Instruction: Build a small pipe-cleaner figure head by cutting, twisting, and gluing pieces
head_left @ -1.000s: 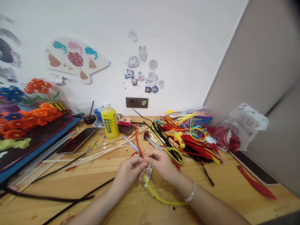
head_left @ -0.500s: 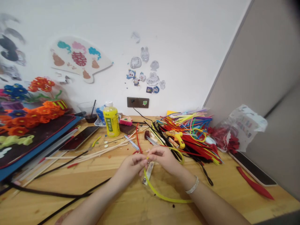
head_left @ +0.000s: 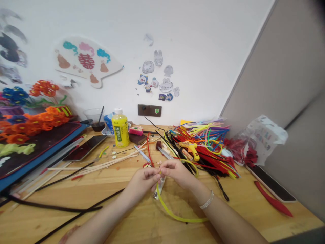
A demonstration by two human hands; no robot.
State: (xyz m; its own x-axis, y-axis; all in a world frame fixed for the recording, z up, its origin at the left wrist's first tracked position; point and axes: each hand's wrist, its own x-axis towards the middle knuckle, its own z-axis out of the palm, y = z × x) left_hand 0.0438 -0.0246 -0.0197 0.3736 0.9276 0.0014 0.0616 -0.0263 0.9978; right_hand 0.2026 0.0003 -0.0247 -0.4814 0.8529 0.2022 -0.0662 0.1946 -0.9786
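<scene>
My left hand [head_left: 142,180] and my right hand [head_left: 176,173] meet over the middle of the wooden table [head_left: 127,217]. Both pinch the upper end of a yellow pipe cleaner [head_left: 177,217], which curves down and to the right under my right wrist. A silver bracelet [head_left: 207,200] circles that wrist. Just below my fingers a small metal tool [head_left: 158,188] lies on the table. Scissors [head_left: 165,154] lie just beyond my hands.
A heap of coloured pipe cleaners [head_left: 205,145] with a yellow glue gun [head_left: 190,148] fills the back right. A yellow bottle [head_left: 120,128], a phone [head_left: 85,149], pale sticks [head_left: 101,166], black stems [head_left: 63,208] and an orange flower board [head_left: 30,135] stand left. A red knife [head_left: 273,202] lies right.
The camera has tilted slightly. My hands stay together on the yellow pipe cleaner, its loop shifting a little under the right wrist.
</scene>
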